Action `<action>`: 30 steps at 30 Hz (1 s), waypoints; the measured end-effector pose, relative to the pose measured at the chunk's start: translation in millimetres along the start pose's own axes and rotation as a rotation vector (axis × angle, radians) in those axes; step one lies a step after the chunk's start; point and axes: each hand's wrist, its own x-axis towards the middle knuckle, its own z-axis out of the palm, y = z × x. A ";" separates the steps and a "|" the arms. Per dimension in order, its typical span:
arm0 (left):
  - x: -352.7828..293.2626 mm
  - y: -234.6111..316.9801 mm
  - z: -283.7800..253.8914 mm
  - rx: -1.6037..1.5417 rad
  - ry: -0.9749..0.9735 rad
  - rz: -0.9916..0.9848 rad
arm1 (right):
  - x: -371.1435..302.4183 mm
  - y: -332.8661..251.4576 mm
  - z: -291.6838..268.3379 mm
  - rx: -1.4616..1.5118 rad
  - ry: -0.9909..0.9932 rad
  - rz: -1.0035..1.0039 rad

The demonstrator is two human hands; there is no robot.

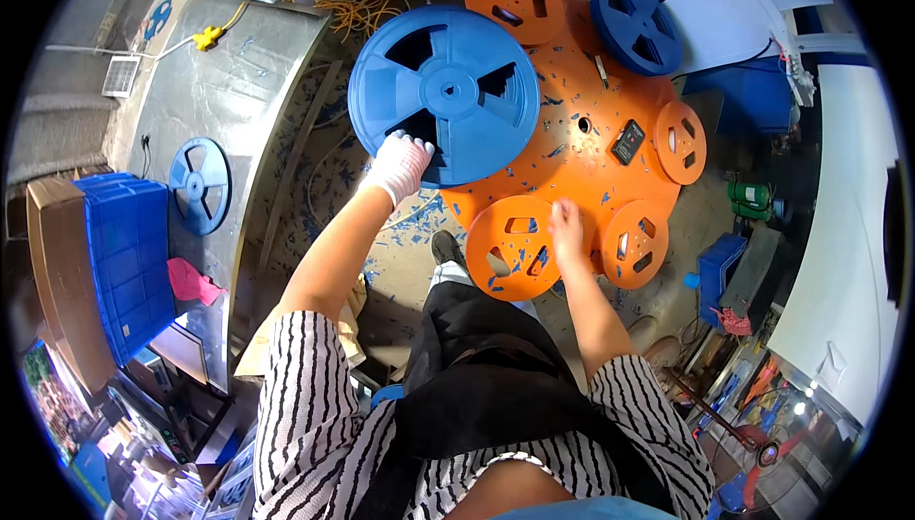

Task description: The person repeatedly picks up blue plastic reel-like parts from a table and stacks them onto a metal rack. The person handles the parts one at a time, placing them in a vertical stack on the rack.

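Observation:
A large blue plastic reel (450, 91) with a round hub and wedge-shaped openings is tilted up in front of me, left of centre. My left hand (402, 165), in a white glove, grips its lower edge with the fingers hooked into one of the openings. My bare right hand (566, 229) is at the right edge of a round orange disc (500, 244) with slots. Its fingers are drawn together and nothing shows in them; whether it touches the disc I cannot tell. Beneath the reel spreads a large orange turntable (610, 120) sprinkled with blue plastic scraps.
Around the turntable sit more orange discs (634, 245) and another blue reel (637, 28). A small black device (628, 142) lies on it. To the left, a metal table (214, 72) carries a blue reel (200, 186), a blue crate (124, 263) and a pink cloth (193, 282).

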 end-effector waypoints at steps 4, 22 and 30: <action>30.0 -8.3 2.6 -0.114 -0.296 -0.002 | -55.2 50.6 -46.3 -0.093 0.018 0.109; 41.1 33.7 5.4 -0.202 -0.325 -0.144 | -73.0 124.4 -69.6 -0.131 0.123 0.041; 36.8 46.1 41.9 -0.164 -0.136 -0.073 | -96.9 94.4 -83.7 -0.152 0.053 0.205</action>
